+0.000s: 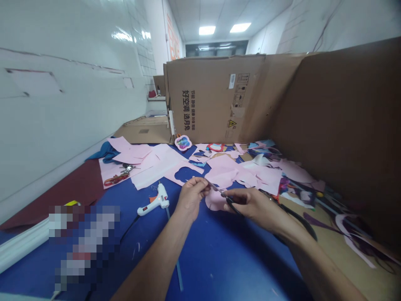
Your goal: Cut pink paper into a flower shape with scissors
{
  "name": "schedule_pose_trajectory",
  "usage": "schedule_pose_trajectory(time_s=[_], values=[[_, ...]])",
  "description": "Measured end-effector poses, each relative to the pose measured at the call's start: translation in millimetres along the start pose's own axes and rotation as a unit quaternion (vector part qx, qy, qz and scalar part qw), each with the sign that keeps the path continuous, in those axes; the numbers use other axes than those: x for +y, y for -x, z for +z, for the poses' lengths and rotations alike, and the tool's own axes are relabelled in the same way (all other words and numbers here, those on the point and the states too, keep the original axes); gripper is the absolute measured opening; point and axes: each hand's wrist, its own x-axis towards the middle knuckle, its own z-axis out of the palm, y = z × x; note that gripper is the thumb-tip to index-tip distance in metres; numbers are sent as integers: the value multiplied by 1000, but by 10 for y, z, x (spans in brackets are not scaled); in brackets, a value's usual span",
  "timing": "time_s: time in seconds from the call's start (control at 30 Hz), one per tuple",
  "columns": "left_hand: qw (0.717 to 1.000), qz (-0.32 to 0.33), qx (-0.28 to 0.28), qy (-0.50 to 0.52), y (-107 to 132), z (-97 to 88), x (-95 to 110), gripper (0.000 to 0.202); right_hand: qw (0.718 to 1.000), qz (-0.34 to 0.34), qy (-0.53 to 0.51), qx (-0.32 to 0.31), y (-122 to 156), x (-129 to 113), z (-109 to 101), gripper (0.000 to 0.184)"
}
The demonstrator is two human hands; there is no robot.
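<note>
From the head camera I see my left hand [191,195] pinching the upper edge of a small pink paper piece [214,200], fingers closed on it above the blue table [219,259]. My right hand [254,205] is wrapped around the handles of the scissors [226,198], fingers through the loops; the blades point left toward the left hand and sit at the paper's top edge, only slightly parted as far as I can tell. The paper hangs between the two hands, just below the blades.

Just left of the left hand lies a white glue gun [156,202] with its dark cord trailing toward me. Beyond the hands, pink paper sheets [156,165] and offcuts cover the table, one with a cloud-shaped hole cut out. A red-handled tool [116,179] rests on the far-left sheet. Cardboard panels [219,100] wall in the back and right side. Scraps in darker colours lie along the right edge, near my right forearm.
</note>
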Motion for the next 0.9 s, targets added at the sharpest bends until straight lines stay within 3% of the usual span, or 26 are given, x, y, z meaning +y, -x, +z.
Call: schedule_pose_trajectory(time_s=[0.6, 0.9], values=[[999, 8, 8, 47, 26, 49, -60, 23, 1000, 12, -16, -9, 8, -16, -9, 24], [997, -35, -33, -53, -20, -63, 56, 21, 999, -9, -22, -33, 38, -67, -22, 24]])
